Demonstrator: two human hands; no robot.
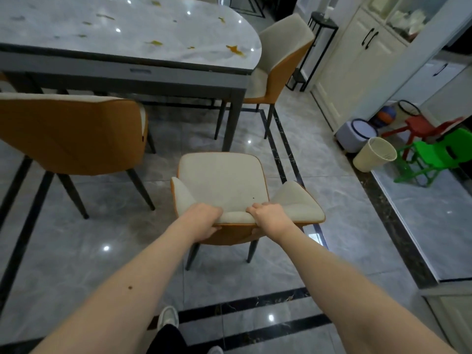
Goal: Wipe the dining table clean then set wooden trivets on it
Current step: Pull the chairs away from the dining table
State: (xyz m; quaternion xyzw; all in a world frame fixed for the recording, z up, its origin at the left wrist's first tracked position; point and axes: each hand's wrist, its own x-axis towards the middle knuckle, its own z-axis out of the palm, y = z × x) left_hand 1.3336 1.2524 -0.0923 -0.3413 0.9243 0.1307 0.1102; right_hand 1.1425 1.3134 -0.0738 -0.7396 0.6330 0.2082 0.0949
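The dining table (pixel 132 29) fills the upper left, its grey marble top flecked with several yellow-brown bits of debris. In front of its near corner stands a cream and orange chair (pixel 222 182), pulled away from the table. My left hand (pixel 204 218) and my right hand (pixel 268 215) both grip the top edge of this chair's backrest, fingers curled over the cream padding. No cloth and no wooden trivets are in view.
A second orange-backed chair (pixel 71 131) stands at the left by the table, a third (pixel 278 62) at the table's far end. At the right are a cream bin (pixel 374 158), a small stool (pixel 355 134), red and green plastic chairs (pixel 431 149) and white cabinets (pixel 357 60).
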